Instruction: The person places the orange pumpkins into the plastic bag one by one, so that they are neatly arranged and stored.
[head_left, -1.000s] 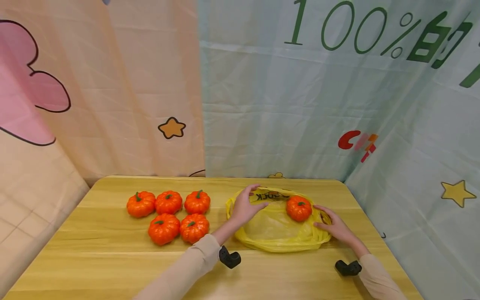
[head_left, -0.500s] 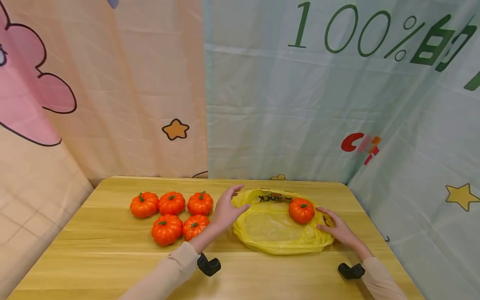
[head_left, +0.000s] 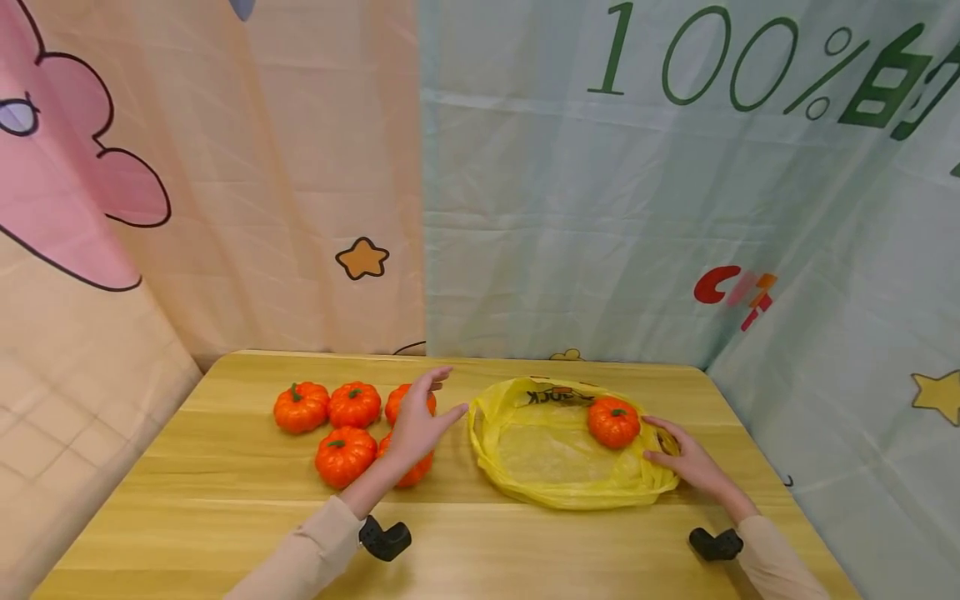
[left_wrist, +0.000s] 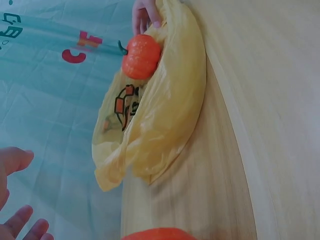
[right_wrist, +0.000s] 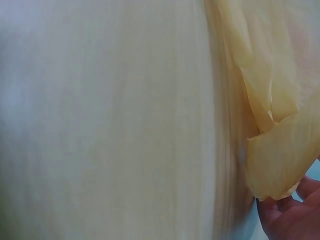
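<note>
Five pumpkins [head_left: 345, 429] sit clustered on the tabletop [head_left: 225, 517], and the left hand [head_left: 416, 425] hovers over the nearest two with its fingers spread apart, holding nothing. A sixth pumpkin [head_left: 613, 422] lies inside the yellow bag [head_left: 555, 467], toward its right side. The right hand [head_left: 686, 462] rests at the bag's right edge, seemingly to keep the mouth spread, though I cannot tell whether its fingers pinch the plastic.

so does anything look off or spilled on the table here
Nothing stands out. Five toy pumpkins sit in a tidy cluster, one pumpkin lies in the open yellow plastic bag, and nothing is spilled or damaged.
</note>
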